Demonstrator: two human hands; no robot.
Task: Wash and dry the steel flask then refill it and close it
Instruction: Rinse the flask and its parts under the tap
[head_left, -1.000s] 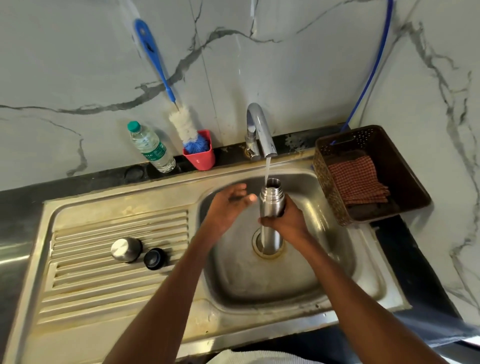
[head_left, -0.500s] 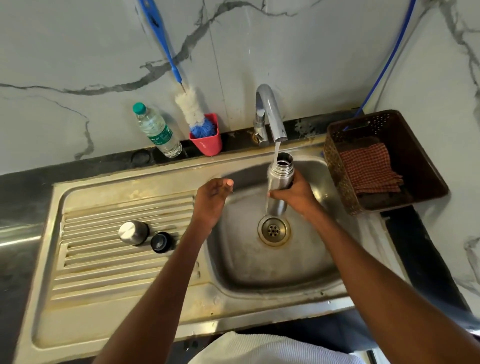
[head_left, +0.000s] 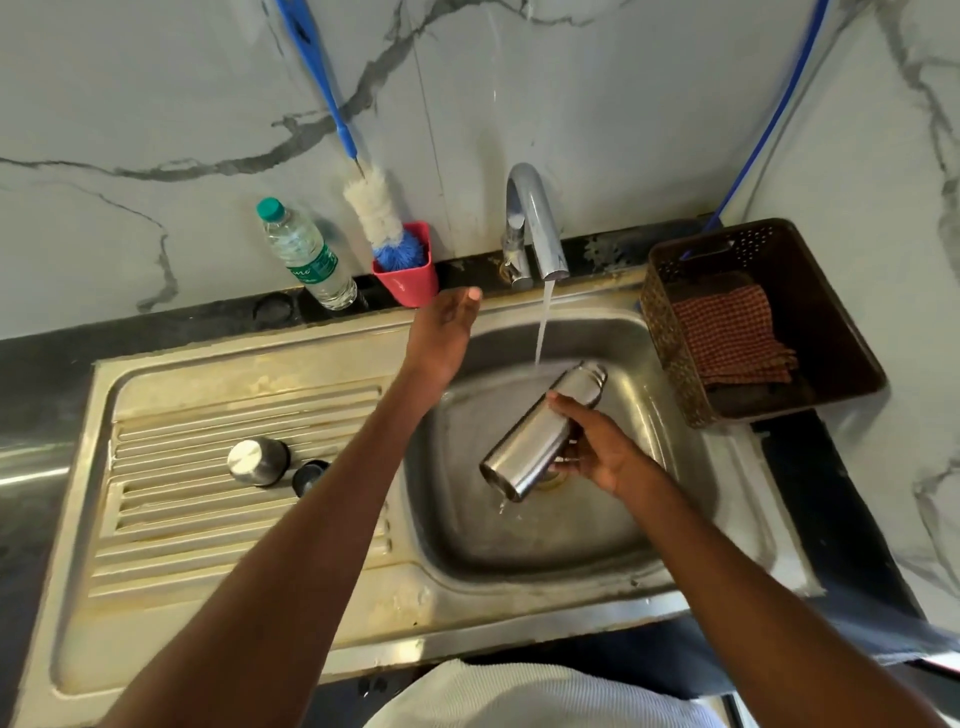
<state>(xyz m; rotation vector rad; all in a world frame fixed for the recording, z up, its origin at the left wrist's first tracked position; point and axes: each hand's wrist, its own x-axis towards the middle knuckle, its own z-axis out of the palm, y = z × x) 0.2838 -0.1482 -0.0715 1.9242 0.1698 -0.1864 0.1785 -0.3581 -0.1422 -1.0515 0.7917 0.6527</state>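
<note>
over the sink basin (head_left: 571, 545), the right hand (head_left: 597, 447) grasps the steel flask (head_left: 540, 431) around its middle, fingers curled round the body. the flask is tilted, its mouth pointing far and to the right, its base nearer and lower, with drops falling from the base. water runs from the tap (head_left: 535, 223) at the far edge of the sink and lands on the flask near its neck. the left hand (head_left: 447, 332) is released, fingers straight and holding nothing, raised over the far left rim of the basin, just near of the red cup (head_left: 408, 283). a brush (head_left: 374, 213) with a blue handle stands in that cup, and a plastic water bottle (head_left: 306, 257) stands to its left. on the ribbed draining board (head_left: 208, 519) to the left sit a steel cap (head_left: 257, 461) and a small black lid (head_left: 309, 477), side by side. a brown basket (head_left: 831, 291) to the right of the sink holds a checked cloth (head_left: 732, 338).
</note>
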